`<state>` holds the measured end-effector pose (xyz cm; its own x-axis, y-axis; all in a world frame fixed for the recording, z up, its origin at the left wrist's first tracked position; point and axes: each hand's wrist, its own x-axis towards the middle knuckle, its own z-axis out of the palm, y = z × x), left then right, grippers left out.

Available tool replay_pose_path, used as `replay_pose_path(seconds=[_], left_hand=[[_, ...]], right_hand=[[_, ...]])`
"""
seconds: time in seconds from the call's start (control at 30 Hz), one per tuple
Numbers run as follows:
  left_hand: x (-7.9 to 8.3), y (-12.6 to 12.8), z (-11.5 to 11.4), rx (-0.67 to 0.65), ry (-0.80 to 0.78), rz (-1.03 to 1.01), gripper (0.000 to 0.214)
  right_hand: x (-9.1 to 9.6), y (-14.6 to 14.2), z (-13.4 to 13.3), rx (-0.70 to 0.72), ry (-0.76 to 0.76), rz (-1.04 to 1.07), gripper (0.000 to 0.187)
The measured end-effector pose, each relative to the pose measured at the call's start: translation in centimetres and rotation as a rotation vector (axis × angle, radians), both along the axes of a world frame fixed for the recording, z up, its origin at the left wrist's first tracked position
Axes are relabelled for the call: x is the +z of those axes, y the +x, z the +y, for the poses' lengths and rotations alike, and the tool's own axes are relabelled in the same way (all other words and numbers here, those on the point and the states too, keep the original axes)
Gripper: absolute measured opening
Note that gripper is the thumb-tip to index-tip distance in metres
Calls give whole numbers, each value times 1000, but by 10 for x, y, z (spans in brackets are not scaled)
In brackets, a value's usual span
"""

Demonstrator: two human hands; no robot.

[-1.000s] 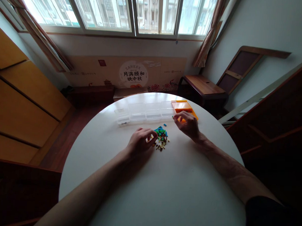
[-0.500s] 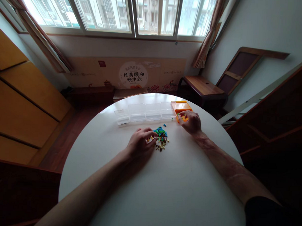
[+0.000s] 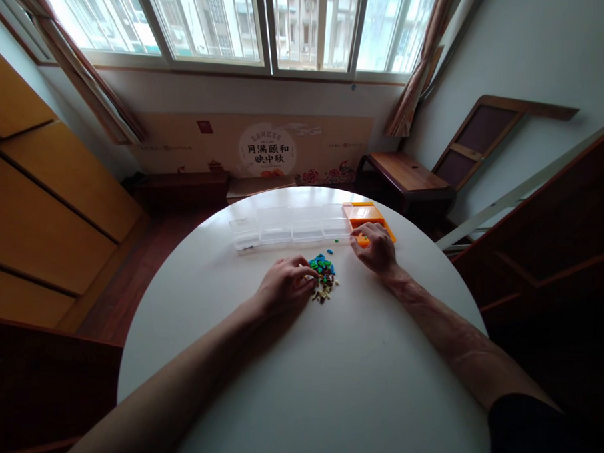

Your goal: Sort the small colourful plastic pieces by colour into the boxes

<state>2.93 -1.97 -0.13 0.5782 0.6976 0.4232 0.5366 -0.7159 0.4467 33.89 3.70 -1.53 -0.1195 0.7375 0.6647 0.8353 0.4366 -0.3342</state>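
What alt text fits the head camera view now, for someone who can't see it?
A bare left hand is at the edge of a pile of small colourful pieces on a white table, while the right hand is at an orange box. Clear plastic compartments lie left of the box; beyond is a window.

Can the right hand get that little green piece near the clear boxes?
Probably yes: the right hand is close by, and no other piece seems to lie between it and the green piece.
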Motion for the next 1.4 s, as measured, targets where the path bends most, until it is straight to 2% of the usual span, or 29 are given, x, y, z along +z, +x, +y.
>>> replay_pose_path(seconds=[0.17,0.5,0.83,1.07,1.17,1.33,1.4], left_hand=[[2,1,-1,-17,-29,-43,8],[3,2,-1,-12,-14,-38,8],[4,2,-1,-16,-28,-40,9],[3,1,0,-9,-48,-101,9],[4,1,1,-9,-82,-159,12],[3,1,1,-6,-119,-242,15],[3,0,2,-9,-128,-268,15]], right_hand=[[-3,-3,1,107,-21,-134,16],[-5,-11,1,134,-19,-313,18],[-4,-10,1,158,-79,-236,13],[-3,-8,2,162,-51,-205,15],[2,1,5,91,-1,-109,16],[-3,26,16,-201,68,46,15],[-7,31,19,-262,58,76,13]])
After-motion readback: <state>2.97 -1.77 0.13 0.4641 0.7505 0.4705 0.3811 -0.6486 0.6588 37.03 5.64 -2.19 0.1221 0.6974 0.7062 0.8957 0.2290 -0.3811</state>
